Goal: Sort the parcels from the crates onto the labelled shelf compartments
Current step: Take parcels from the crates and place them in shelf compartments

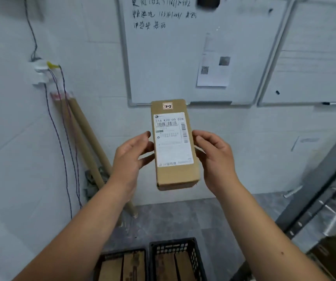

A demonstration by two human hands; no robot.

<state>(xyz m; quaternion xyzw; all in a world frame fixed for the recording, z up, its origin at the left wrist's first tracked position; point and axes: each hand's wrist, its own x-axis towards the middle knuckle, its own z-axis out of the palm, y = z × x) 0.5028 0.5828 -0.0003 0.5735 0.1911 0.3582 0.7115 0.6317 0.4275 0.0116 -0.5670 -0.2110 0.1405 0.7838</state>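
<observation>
I hold a long brown cardboard parcel (174, 173) up in front of me, its white shipping label facing me and a small sticker reading 2-2 near its top. My left hand (131, 157) grips its left side and my right hand (216, 157) grips its right side. Two black plastic crates stand on the floor below: the left crate (104, 258) and the right crate (193, 248), both holding more brown parcels.
A grey metal shelf frame (325, 179) rises at the right edge. Cardboard tubes (90, 138) lean against the white wall at the left beside hanging wires. Two whiteboards (183, 57) hang on the wall ahead. The floor is grey tile.
</observation>
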